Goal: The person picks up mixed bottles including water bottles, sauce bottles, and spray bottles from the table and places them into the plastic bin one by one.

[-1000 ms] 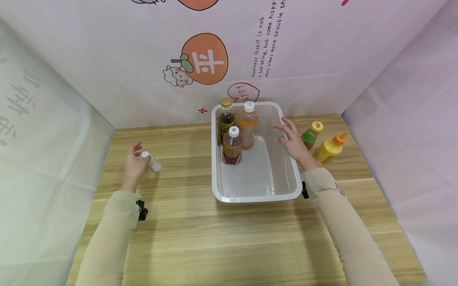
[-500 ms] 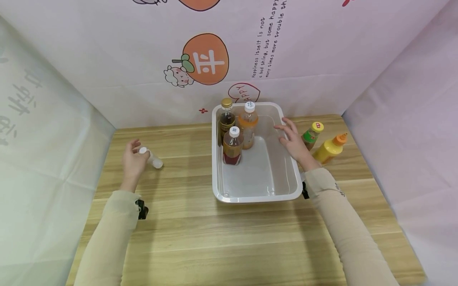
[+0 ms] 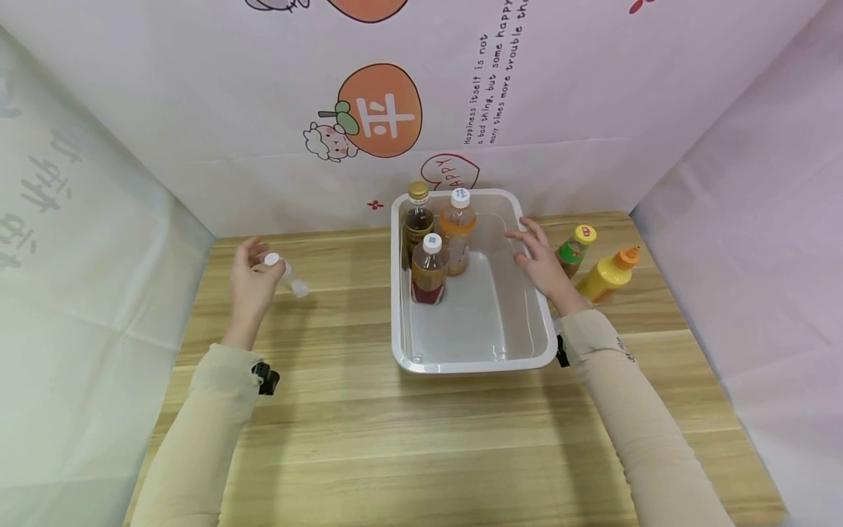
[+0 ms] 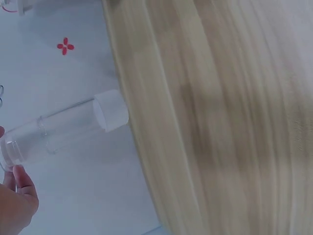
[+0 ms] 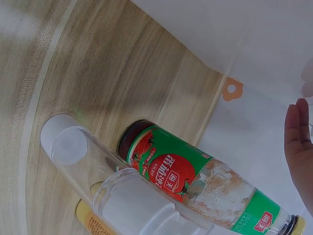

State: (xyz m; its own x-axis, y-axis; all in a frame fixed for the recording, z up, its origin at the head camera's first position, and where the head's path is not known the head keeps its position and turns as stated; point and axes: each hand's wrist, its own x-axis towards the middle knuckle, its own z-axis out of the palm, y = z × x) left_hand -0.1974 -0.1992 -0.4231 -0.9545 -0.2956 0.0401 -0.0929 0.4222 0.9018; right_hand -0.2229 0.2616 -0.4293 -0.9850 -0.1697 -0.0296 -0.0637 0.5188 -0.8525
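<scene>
White sheeting (image 3: 250,95) with cartoon prints backs a wood-grain table (image 3: 342,454), on which stands a white tub (image 3: 474,367). Well to its left, the left hand (image 3: 252,293) pinches one end of a clear, white-capped bottle (image 4: 68,126), fingers curled in around it. Tilted, the bottle appears to be off the wood, though motion blur leaves this uncertain. The right hand (image 3: 543,271) rests on the tub's right rim, its fingers loosely extended; whether they press there is hard to tell.

Inside, towards the left and back, stand a gold-capped dark bottle (image 3: 418,223), an orange-collared bottle (image 3: 459,227) and a red-bottomed bottle (image 3: 428,277). Outside on the right are a green-labelled bottle (image 5: 171,164), a yellow squeeze bottle (image 3: 602,278) and another clear container (image 5: 83,156).

The step in hand looks like picking up the clear bottle for packing. Next probably calls for carrying it over the left rim and standing it upright on the bare floor before the others, without knocking them.
</scene>
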